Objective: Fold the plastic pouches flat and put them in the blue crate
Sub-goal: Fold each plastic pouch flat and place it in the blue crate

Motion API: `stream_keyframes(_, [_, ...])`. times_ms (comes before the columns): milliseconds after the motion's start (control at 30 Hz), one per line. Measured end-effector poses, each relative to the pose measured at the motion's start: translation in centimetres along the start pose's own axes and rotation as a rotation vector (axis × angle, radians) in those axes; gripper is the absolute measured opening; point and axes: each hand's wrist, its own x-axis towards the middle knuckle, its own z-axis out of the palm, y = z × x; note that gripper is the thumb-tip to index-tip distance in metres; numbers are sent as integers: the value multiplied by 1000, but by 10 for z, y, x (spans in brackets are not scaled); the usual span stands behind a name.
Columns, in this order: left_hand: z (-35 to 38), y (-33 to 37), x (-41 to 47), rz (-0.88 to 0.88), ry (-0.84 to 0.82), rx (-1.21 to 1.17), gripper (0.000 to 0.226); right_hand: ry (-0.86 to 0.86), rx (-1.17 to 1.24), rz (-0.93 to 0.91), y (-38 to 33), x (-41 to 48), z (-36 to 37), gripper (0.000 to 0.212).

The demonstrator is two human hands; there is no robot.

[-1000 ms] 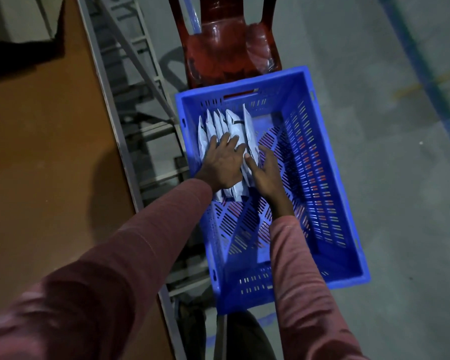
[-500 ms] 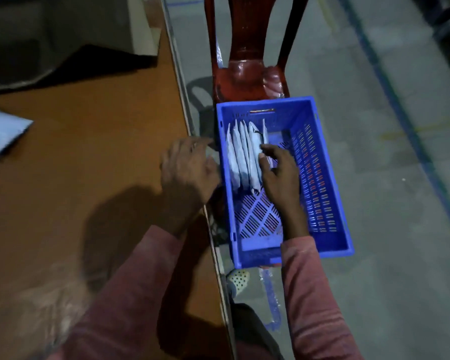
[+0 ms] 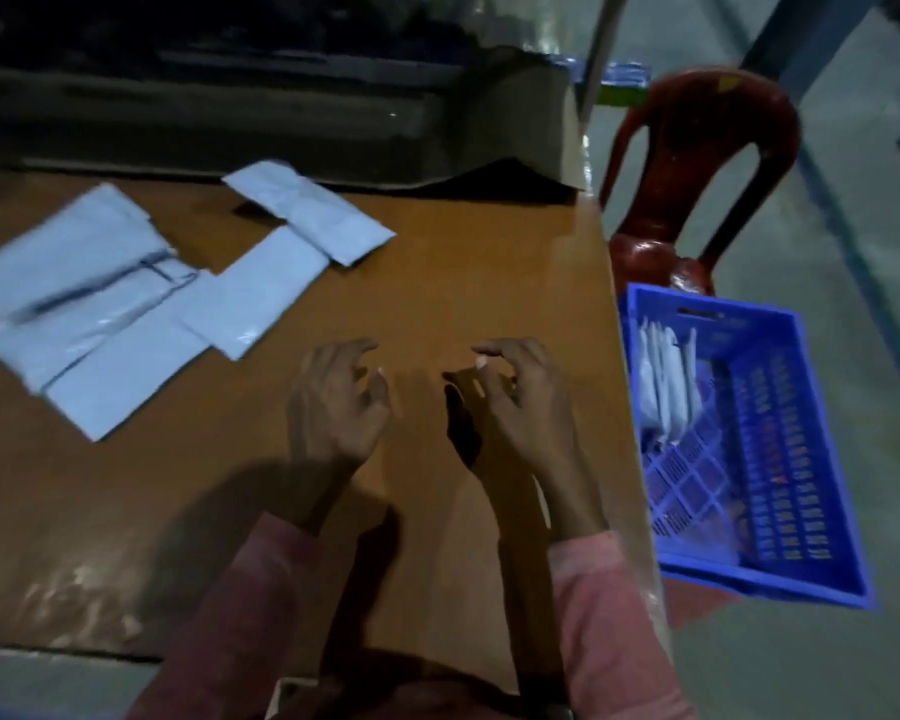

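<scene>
Two pink sleeves (image 3: 609,631) are seen at the near edge of the brown table (image 3: 463,262), with a bare forearm reaching out of each. The left hand (image 3: 333,402) and the right hand (image 3: 515,402) are held side by side over the near middle of the table, palms down. The fingers of both are loosely bent and spread, and nothing is gripped by either. Whether the fingertips touch the table cannot be told.

The table top is smooth and glossy, and dull reflections are seen on it. On the left part of the table, well apart from the left hand, a heap of loose pouches (image 3: 126,314) is spread. They are pale blue-grey, thin and rectangular, with a slight plastic sheen, and they overlap one another at slanted angles. One narrower pouch (image 3: 307,210) is laid across the far end of the heap.

Off the right edge of the table and lower than its top, the blue crate (image 3: 759,582) is set, near the right hand but apart from it. Its walls and floor are made of moulded plastic pierced with rows of slots. A row of upright pouches (image 3: 666,376) is stood on edge in the crate, against the wall nearest the table.

Beyond the crate, by the table's far right corner, a glossy red plastic chair (image 3: 697,148) is seen. Along the table's far end a dark, blurred box (image 3: 281,127) is laid.
</scene>
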Motion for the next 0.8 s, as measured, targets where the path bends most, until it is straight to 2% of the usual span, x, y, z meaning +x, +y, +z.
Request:
stream_keyframes(167, [-57,-68,-4,-107,53,61,34,-64,-28,-74,-64,11,84,23])
stream_keyframes(333, [-69,-133,23,-79,28,269,37,-142,-108,-104,-99,39,163,24])
stream_keyframes(533, [-48,-174,85,-141,-197,384,74,-139,-88,5,-106,59,214,22])
stream_keyframes(667, [-48,-188,102,-128,-198,379,56,-139,-88,46,-103,63,210,23])
stream_keyframes(800, [-57,-205,101,-27,-190,233,46,-37,-76,27,-99,60,201,22])
